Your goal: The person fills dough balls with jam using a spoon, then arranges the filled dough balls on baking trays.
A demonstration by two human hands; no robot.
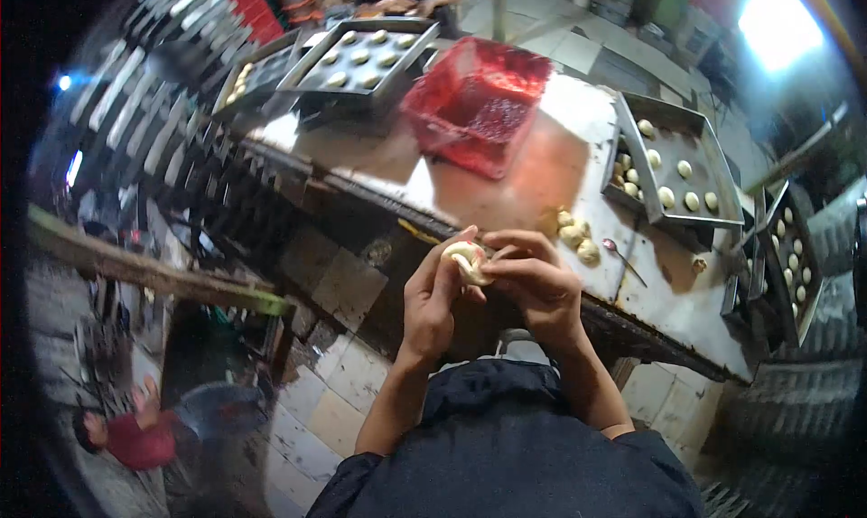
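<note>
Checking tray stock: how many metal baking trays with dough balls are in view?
4: two at the far left of the table, one at the right, one tilted at the far right edge. Others may be hidden.

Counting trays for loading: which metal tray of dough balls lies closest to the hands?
The tray right of the red crate, just beyond the loose dough balls; the other trays sit farther away.

Worn metal worktable (542,170), reddish sheen. On it: red plastic crate (476,102), baking trays (673,161) (361,56) with dough balls, small cluster of loose dough pieces (575,236), spoon (621,258) beside them
</note>
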